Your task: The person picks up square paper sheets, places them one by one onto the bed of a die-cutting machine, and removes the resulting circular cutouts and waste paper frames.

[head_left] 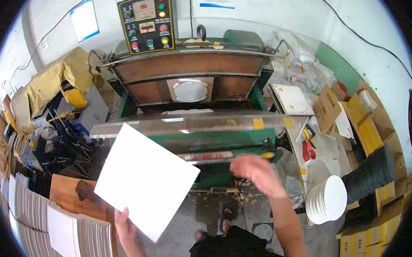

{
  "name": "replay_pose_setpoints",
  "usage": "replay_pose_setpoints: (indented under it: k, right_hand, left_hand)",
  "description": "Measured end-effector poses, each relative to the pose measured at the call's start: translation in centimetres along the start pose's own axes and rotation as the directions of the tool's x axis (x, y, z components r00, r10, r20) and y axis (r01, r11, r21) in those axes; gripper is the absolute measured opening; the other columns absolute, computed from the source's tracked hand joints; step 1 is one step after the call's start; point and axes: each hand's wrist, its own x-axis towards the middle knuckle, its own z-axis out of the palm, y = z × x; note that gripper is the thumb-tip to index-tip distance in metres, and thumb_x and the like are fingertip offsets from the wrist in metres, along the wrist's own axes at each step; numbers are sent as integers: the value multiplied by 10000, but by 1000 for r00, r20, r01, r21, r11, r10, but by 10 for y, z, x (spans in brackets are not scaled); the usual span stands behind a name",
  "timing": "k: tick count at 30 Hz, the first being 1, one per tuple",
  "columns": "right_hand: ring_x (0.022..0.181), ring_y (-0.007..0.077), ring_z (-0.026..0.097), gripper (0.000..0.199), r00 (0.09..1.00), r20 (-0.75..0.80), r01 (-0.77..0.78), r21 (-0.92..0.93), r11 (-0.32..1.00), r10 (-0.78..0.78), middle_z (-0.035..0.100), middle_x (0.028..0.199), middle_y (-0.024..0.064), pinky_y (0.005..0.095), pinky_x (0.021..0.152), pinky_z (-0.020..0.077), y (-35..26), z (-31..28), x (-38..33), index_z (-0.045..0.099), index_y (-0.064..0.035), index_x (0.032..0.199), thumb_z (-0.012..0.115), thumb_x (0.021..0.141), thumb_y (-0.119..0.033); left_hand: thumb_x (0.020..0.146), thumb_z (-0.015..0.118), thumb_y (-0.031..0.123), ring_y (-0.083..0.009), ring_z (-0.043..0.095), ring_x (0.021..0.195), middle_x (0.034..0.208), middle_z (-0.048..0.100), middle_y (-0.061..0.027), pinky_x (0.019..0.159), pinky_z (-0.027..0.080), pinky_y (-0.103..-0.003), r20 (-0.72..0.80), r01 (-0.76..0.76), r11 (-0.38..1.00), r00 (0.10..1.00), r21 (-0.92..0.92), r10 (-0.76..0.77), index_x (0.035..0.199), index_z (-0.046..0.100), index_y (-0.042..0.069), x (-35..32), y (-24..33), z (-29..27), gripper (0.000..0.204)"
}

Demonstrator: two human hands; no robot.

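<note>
While the green die-cutting press (190,83) fills the middle of the view, its brown upper platen stands tilted open, with a white round cut-out (190,90) showing in its centre and a black control panel (146,23) with coloured buttons above. Below, a shiny metal bar (187,125) crosses the front of the press. A white square sheet of card (146,186) is held tilted in front of that bar, well clear of the platen; the left hand (124,225) pinches its lower corner, thumb on top. The right hand (256,168) hovers blurred near the press's front edge, fingers loosely curled and holding nothing that shows. At lower left, stacks of white sheets (58,224) lean on a wooden surface (68,192). At lower right sits a stack of round white discs (327,199).
</note>
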Motion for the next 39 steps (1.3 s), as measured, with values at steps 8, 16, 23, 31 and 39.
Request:
replay_pose_setpoints:
  k: [8,16,23,31,39]
  right_hand:
    - [558,149,434,303,808,-434,-451,-21,892,399,520,725,60,332,505,356,133,-112,222,573,25,932,667,837,-248]
    - [834,190,624,254,660,-315,-643,233,729,682,640,938,70,369,722,523,226,-82,298,590,-79,1024,647,824,-224]
    - [891,264,647,254,789,34,-575,390,719,613,645,977,100,417,758,554,214,-125,315,584,-31,1072,639,836,-110]
    - [1150,298,535,477,873,-263,-272,436,858,410,523,1278,177,419,969,455,109,-229,200,425,35,1319,588,901,-125]
    - [1009,282,612,485,823,-531,-175,101,979,202,610,1138,162,407,896,498,91,-303,-32,490,45,1241,596,794,-110]
  left_hand:
    - [859,597,107,-256,621,1019,1198,583,-152,844,549,-382,-110,305,952,947,11,-302,1350,402,-6,-59,-85,23,540]
    - [908,544,61,-174,640,814,1096,626,-120,518,482,-277,-311,398,914,860,-83,-403,1295,459,3,-108,-135,52,401]
    - [966,442,108,-303,648,952,1204,569,-195,750,589,-423,-159,511,856,842,-76,-516,1325,402,-39,-42,-175,103,389]
    - [951,403,48,-335,616,987,1151,546,-198,846,564,-502,-148,483,866,854,-130,-499,1246,397,-59,149,-275,181,314]
    - [943,451,69,-309,596,1021,1105,563,-207,842,556,-443,61,633,751,771,-189,-634,1239,426,-68,213,-278,162,327]
